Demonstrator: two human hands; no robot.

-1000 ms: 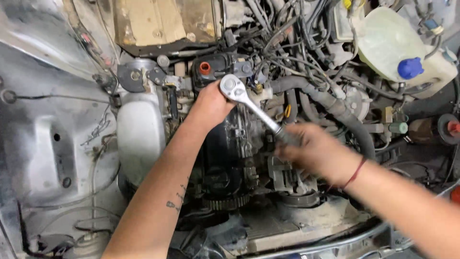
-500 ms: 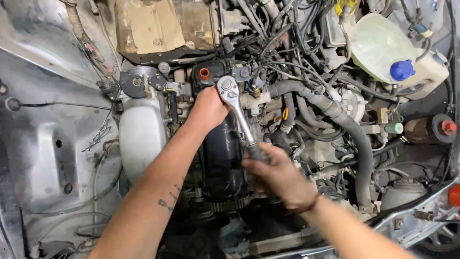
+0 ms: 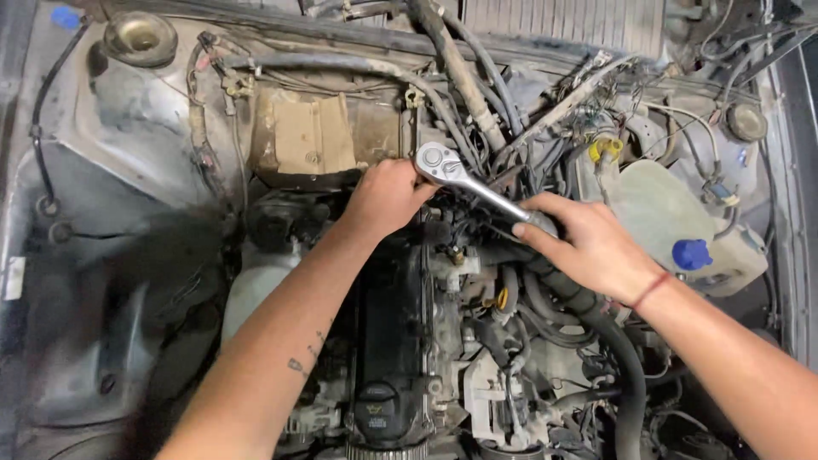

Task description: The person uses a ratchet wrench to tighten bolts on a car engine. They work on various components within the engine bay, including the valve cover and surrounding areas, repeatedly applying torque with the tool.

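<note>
From the head camera, the view is looking straight down into an open engine bay (image 3: 128, 196), and both bare arms are reaching in from the near edge.

The left hand (image 3: 388, 198) is sitting near the middle of the bay, toward the far edge, with its fingers curled together and pressing against the head of a chrome ratchet wrench (image 3: 464, 181); whether it is gripping anything under the head cannot be told. The round ratchet head is showing just beside the knuckles, and the handle is slanting away toward the right edge of the bay.

The right hand (image 3: 592, 245) is lying over the far end of that handle, fingers folded down and clamped on the grip, a thin red band (image 3: 650, 290) circling its wrist. The wrench is thus being held at both ends, above a tangle of wires and hoses.

Below the left hand, a black engine cover (image 3: 388, 332) is running toward the near edge, with an oil filler cap (image 3: 377, 411) at its lower end. A thick black hose (image 3: 609, 341) is curving under the right forearm. Near the right edge, a translucent fluid reservoir (image 3: 660, 213) with a blue cap (image 3: 691, 254) is standing, a yellow cap (image 3: 606, 149) just beyond it. A tan, dusty panel (image 3: 311, 136) is lying beyond the left hand.
</note>
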